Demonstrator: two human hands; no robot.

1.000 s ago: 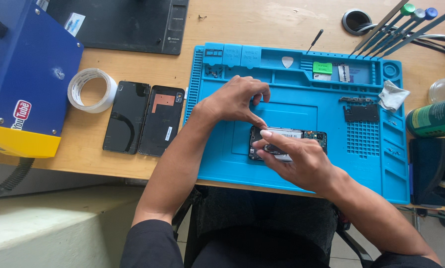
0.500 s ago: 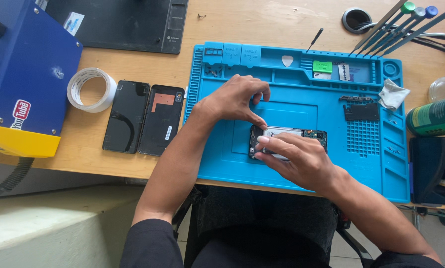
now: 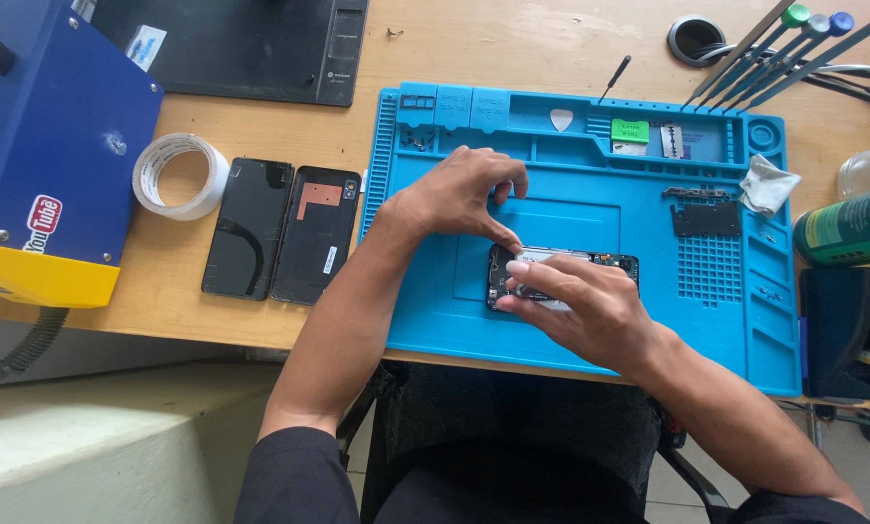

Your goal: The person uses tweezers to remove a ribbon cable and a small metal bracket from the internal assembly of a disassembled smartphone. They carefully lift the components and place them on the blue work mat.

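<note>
Blue mat (image 3: 435,301), black phone (image 3: 624,264), green bottle (image 3: 847,228), white tape (image 3: 178,176).

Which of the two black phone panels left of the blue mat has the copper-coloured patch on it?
The right panel, the one nearer the blue mat. It carries a copper-coloured rectangle near its top, while the left panel, beside the tape roll, is plain glossy black.

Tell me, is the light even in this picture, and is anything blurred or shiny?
Head view: soft, even daylight; the hands and opened phone on the blue mat are sharp; faint shadows beneath the arms; mild sheen on the dark panels.
</note>
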